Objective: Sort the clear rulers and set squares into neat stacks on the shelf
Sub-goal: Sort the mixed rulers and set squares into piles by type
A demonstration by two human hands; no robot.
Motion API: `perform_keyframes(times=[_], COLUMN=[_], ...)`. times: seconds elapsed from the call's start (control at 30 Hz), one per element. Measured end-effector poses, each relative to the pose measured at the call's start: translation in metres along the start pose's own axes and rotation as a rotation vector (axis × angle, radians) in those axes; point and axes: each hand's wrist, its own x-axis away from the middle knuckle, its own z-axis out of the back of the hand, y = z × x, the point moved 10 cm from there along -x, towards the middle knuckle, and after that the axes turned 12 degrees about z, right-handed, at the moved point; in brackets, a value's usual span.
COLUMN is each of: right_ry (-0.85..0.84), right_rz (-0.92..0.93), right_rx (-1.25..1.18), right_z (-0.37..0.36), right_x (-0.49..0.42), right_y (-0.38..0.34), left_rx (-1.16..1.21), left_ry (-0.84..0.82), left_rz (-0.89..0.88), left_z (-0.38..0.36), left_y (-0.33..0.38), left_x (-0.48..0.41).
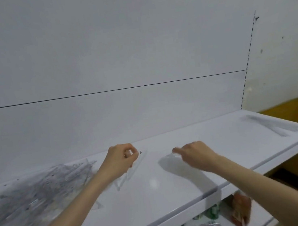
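clear piece pinched mid-shelf, sort barely started

- landmark: the jumbled pile of clear rulers and set squares. it sits on the white shelf, and everything below is placed off it.
- left hand is just right of the pile. thumb and curled fingertips pinch the far end of one clear piece. the near end slants back toward the pile and looks to be touching the shelf. i read it as a set square or ruler with a small dark hole near the pinched end, but can't tell which.
- right hand is further right of the pile and holds nothing. index finger points at the piece, the others are loosely curled. it's motion-blurred, so i can't give finer detail.
- ruler stack is well apart from the pile, at the shelf's opposite end. it's thin and roughly aligned.
- handling, my judgement: thin rigid plastic, very light, slick on the painted shelf, and it likely snaps if bent. a flat piece is hard to lift, so slide it to an edge or tip up a corner. pinch it at an end or corner, and steady the long edge with the free hand. edges are nearly invisible against the white.
- writing: none readable. graduations smear to grey and i see no brand.
- packaged goods are on the tier below the pile's shelf. labels are unreadable.
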Motion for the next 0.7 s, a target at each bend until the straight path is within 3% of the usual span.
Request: perform_keyframes(times=[0.1,0.2,0.43,0.6,0.7], right_ry=[-0.044,-0.038,0.284,0.306,0.337], right_rz=[0.261,0.406,0.229,0.269,0.181], right_rx=[-0.025,-0.122,-0.427,-0.821,-1.002], right_z=[-0.019,-0.029,0.003,0.004,-0.001], right_x=[-0.015,-0.016,-0.012,-0.016,-0.016], right_y=[-0.033,-0.035,0.025,0.019,0.03], left_rx=[0.022,0.047,0.037,-0.019,-0.175], left_ry=[0.042,0.077,-0.068,-0.038,-0.015], left_rz=[0.038,0.076,0.058,-0.009,-0.025], left_z=[-0.01,-0.025,-0.074,-0.079,-0.073], left_y=[-0.001,0.005,0.035,0.053,0.051], left_x=[-0.012,-0.023,-0.032,-0.03,-0.027])
